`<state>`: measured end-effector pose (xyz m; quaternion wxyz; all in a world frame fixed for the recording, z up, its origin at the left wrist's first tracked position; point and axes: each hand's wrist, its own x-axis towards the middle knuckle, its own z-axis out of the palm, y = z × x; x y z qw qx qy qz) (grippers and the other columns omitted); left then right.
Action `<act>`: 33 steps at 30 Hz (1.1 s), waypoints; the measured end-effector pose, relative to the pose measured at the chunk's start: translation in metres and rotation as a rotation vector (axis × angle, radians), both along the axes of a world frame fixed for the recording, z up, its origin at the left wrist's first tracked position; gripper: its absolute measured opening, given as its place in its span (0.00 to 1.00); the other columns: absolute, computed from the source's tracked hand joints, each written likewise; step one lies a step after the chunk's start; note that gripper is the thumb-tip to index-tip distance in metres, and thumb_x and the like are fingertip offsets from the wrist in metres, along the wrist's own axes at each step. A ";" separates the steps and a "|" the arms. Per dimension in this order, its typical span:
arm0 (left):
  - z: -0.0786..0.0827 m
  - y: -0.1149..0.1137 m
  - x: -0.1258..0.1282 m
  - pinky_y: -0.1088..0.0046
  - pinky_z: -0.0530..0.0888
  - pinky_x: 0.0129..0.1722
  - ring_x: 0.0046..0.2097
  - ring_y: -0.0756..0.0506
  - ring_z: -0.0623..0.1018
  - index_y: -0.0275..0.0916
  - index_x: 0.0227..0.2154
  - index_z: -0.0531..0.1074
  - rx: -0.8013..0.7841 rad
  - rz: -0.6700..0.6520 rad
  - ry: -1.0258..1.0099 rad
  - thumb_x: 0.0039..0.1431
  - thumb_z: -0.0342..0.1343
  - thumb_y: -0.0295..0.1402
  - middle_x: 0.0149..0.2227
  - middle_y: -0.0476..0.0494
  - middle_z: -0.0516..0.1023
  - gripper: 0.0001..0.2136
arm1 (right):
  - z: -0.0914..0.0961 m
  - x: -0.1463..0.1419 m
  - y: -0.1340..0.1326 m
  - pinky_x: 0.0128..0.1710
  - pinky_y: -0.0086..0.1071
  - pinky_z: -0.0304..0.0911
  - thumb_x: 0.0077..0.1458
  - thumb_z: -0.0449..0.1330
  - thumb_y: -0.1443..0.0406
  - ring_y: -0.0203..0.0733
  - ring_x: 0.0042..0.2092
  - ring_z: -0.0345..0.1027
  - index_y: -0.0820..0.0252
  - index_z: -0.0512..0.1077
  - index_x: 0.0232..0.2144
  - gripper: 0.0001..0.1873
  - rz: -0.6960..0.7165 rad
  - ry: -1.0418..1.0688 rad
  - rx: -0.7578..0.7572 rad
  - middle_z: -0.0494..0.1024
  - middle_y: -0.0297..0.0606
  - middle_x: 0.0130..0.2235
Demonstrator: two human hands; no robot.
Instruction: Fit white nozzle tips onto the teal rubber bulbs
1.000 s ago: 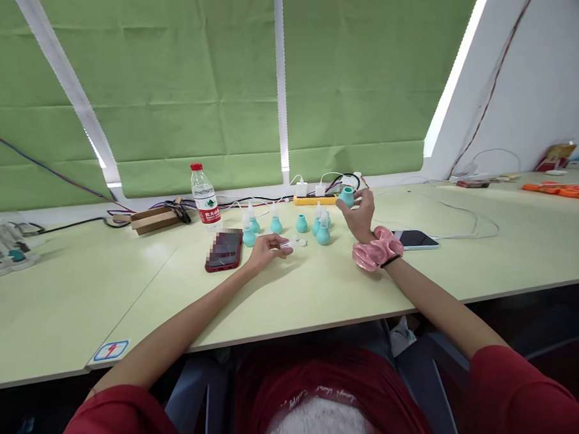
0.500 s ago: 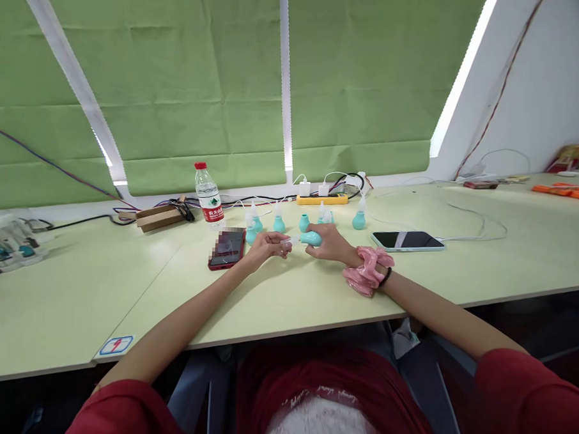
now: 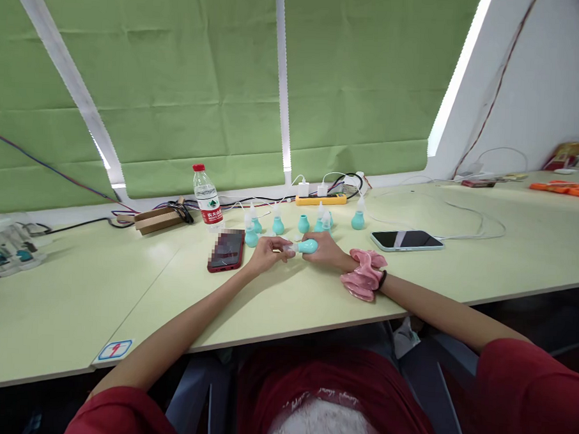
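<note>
A teal rubber bulb (image 3: 308,246) lies sideways in my right hand (image 3: 329,252), whose fingers are closed around it. My left hand (image 3: 267,254) pinches a clear plastic nozzle (image 3: 291,248) at the bulb's narrow end. Nozzle and bulb meet between my hands; how far one sits in the other, I cannot tell. Just behind stand several bulb nasal aspirators with clear tips, among them one aspirator (image 3: 278,226) near the middle and another aspirator (image 3: 358,219) at the right. One upright bulb (image 3: 303,224) has an open top and no nozzle.
A red-cased phone (image 3: 226,250) lies left of my hands, a light-cased phone (image 3: 407,241) to the right. Behind are a water bottle (image 3: 208,199), a cardboard tray (image 3: 159,219) and a yellow power strip (image 3: 321,200) with cables. Clear plastic parts (image 3: 7,249) sit far left.
The bulb and nozzle have drawn closer together and dropped slightly. My left hand has moved a little right and now covers more of the nozzle. My right hand has turned, showing more of the bulb's round end.
</note>
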<state>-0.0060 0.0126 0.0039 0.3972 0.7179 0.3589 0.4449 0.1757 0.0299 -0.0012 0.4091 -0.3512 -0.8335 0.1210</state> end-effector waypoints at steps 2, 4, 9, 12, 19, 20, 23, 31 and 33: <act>-0.001 -0.003 0.004 0.74 0.70 0.25 0.22 0.52 0.70 0.30 0.31 0.71 0.053 0.057 0.025 0.38 0.60 0.35 0.25 0.44 0.73 0.16 | 0.002 0.000 0.001 0.22 0.24 0.50 0.31 0.54 0.68 0.31 0.24 0.55 0.64 0.65 0.20 0.06 0.012 0.005 -0.075 0.62 0.29 0.19; -0.001 -0.008 0.007 0.74 0.71 0.26 0.24 0.51 0.71 0.31 0.31 0.71 0.128 0.107 0.079 0.40 0.59 0.36 0.27 0.44 0.73 0.15 | 0.006 0.001 0.002 0.22 0.24 0.49 0.30 0.54 0.68 0.31 0.24 0.54 0.64 0.65 0.19 0.06 0.041 -0.010 -0.164 0.61 0.28 0.19; 0.000 -0.017 0.009 0.74 0.72 0.29 0.29 0.49 0.73 0.33 0.32 0.71 0.360 0.119 0.245 0.44 0.56 0.34 0.28 0.44 0.74 0.12 | 0.013 0.007 0.000 0.18 0.23 0.46 0.29 0.56 0.68 0.28 0.19 0.50 0.64 0.65 0.23 0.10 0.110 -0.030 -0.457 0.57 0.26 0.17; -0.001 -0.018 0.008 0.74 0.72 0.28 0.28 0.50 0.72 0.33 0.32 0.71 0.509 0.089 0.322 0.46 0.54 0.33 0.29 0.42 0.74 0.10 | 0.015 0.010 -0.002 0.14 0.23 0.40 0.32 0.55 0.67 0.27 0.16 0.45 0.62 0.64 0.25 0.10 0.186 -0.068 -0.662 0.53 0.23 0.13; 0.006 -0.008 0.005 0.71 0.71 0.35 0.38 0.47 0.72 0.38 0.42 0.67 0.677 0.190 0.311 0.50 0.51 0.34 0.41 0.41 0.72 0.15 | 0.017 -0.002 -0.002 0.18 0.24 0.47 0.31 0.57 0.66 0.28 0.20 0.50 0.64 0.65 0.23 0.10 -0.001 0.179 -0.436 0.58 0.27 0.17; 0.006 -0.004 0.003 0.69 0.71 0.37 0.41 0.46 0.70 0.39 0.45 0.65 0.667 0.227 0.324 0.50 0.51 0.35 0.45 0.41 0.70 0.17 | 0.017 -0.004 -0.001 0.20 0.24 0.49 0.30 0.57 0.66 0.29 0.21 0.51 0.64 0.65 0.22 0.10 -0.066 0.236 -0.330 0.59 0.28 0.18; -0.002 0.008 -0.005 0.62 0.64 0.46 0.47 0.43 0.66 0.40 0.50 0.59 0.626 0.267 0.494 0.51 0.49 0.34 0.51 0.40 0.63 0.21 | 0.013 -0.005 0.005 0.24 0.25 0.51 0.31 0.56 0.65 0.31 0.24 0.52 0.64 0.65 0.19 0.08 -0.137 0.299 -0.142 0.59 0.29 0.20; -0.028 0.030 -0.011 0.51 0.55 0.47 0.54 0.34 0.53 0.44 0.54 0.52 0.435 0.182 0.890 0.54 0.40 0.29 0.58 0.43 0.50 0.22 | 0.011 -0.002 0.006 0.24 0.25 0.52 0.32 0.55 0.64 0.31 0.24 0.52 0.64 0.65 0.18 0.08 -0.165 0.323 -0.111 0.59 0.29 0.19; -0.028 0.031 -0.010 0.55 0.57 0.47 0.51 0.37 0.57 0.40 0.51 0.57 0.484 0.155 0.883 0.54 0.40 0.27 0.55 0.40 0.56 0.20 | 0.011 -0.003 0.005 0.25 0.25 0.52 0.31 0.54 0.65 0.32 0.25 0.54 0.65 0.66 0.20 0.08 -0.148 0.298 -0.103 0.61 0.30 0.21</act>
